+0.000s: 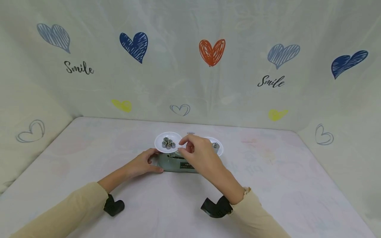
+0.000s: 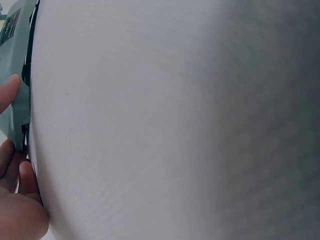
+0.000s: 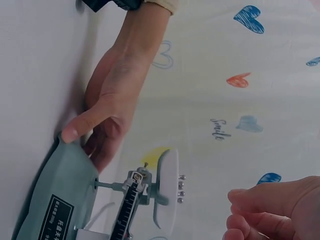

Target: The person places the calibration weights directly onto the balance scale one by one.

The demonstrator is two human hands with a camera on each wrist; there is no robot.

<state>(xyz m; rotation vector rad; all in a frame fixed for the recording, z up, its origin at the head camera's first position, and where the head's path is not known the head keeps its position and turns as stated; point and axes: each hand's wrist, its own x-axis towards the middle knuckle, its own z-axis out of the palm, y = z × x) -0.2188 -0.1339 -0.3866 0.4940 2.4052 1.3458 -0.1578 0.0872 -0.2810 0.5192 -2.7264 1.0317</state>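
Observation:
A pale green pan balance scale [image 1: 172,168] stands on the table. Its left white pan [image 1: 159,146] bears several small metal nuts [image 1: 168,144]. Metal pieces [image 1: 216,145] also lie on the right pan [image 1: 220,151], which the right hand partly hides. My left hand [image 1: 143,162] grips the left end of the base, thumb at the front, other fingers bent behind. Over the middle of the scale is my right hand [image 1: 205,155], thumb and index finger bent near the left pan's right rim. Between those fingertips a small gap shows and no object is seen.
A white cloth covers the table [image 1: 166,211]. Behind it hangs a pale curtain [image 1: 178,82] printed with hearts and "Smile". Each wrist wears a black camera mount, the left one [image 1: 113,206] and the right one [image 1: 217,208] both just above the table.

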